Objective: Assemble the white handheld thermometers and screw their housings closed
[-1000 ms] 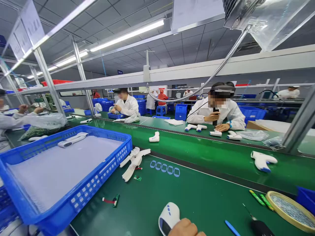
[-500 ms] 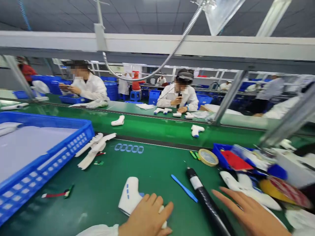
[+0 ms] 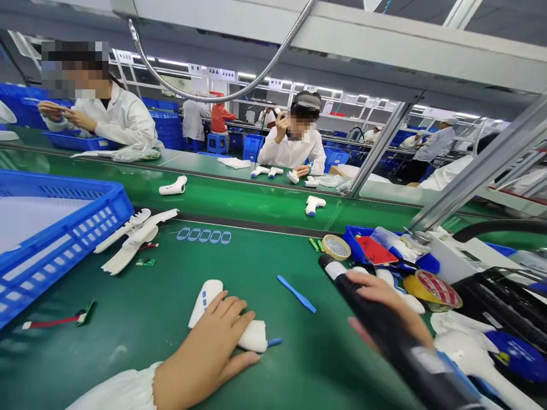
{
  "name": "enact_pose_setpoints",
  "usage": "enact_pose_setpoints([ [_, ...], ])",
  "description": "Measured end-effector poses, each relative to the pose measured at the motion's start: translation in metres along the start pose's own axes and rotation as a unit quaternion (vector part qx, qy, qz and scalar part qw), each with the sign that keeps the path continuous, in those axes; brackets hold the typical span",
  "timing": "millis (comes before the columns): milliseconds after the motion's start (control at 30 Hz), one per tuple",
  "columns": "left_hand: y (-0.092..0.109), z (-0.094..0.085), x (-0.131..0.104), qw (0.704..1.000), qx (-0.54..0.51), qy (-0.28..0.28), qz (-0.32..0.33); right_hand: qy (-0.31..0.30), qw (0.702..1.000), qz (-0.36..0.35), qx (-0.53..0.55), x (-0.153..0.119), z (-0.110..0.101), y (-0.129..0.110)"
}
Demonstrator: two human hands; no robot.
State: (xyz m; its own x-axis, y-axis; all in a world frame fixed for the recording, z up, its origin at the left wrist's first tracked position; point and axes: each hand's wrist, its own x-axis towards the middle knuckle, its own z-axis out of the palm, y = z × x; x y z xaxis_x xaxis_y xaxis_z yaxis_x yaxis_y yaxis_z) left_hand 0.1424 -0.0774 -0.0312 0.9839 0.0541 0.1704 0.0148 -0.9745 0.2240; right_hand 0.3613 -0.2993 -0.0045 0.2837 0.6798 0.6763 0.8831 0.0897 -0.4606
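The left hand (image 3: 209,341), fingers slightly spread, loosely gripped a white device (image 3: 255,336) resting on the green bench (image 3: 171,307); the right hand (image 3: 399,310) was curled around a black driver (image 3: 391,341), apart from the device. That casing looked closed up, while shell parts (image 3: 132,246) and boards (image 3: 146,262) lay loose near a blue tray (image 3: 122,199). Beyond, a belt (image 3: 239,205) carried more devices (image 3: 173,187); white-coated co-workers (image 3: 294,149) sat opposite.
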Motion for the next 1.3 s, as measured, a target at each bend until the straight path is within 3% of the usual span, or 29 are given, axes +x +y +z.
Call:
enact_pose_setpoints([
  [67,-0.002,0.003,-0.002,1.000,-0.005,-0.006,-0.003,0.144,0.972,0.099,0.159,0.013,0.008,-0.022],
  [133,-0.001,0.006,-0.001,1.000,-0.009,-0.008,-0.004,0.270,0.904,0.149,0.296,0.032,0.020,-0.045],
  [200,-0.001,0.006,0.000,1.000,-0.009,-0.006,-0.002,0.322,0.852,0.178,0.372,0.053,0.034,-0.064],
  [267,0.000,0.006,0.001,1.000,-0.006,-0.002,0.001,0.301,0.837,0.195,0.413,0.070,0.047,-0.078],
  [367,0.000,0.005,0.001,1.000,-0.003,0.002,0.004,0.237,0.846,0.180,0.442,0.085,0.063,-0.090],
  [567,-0.001,0.005,0.001,1.000,-0.009,-0.011,0.006,0.156,0.839,0.174,0.491,0.086,0.084,-0.089],
  [1300,0.001,0.005,0.002,1.000,-0.002,-0.002,0.004,0.095,0.827,0.217,0.509,0.088,0.112,-0.084],
])
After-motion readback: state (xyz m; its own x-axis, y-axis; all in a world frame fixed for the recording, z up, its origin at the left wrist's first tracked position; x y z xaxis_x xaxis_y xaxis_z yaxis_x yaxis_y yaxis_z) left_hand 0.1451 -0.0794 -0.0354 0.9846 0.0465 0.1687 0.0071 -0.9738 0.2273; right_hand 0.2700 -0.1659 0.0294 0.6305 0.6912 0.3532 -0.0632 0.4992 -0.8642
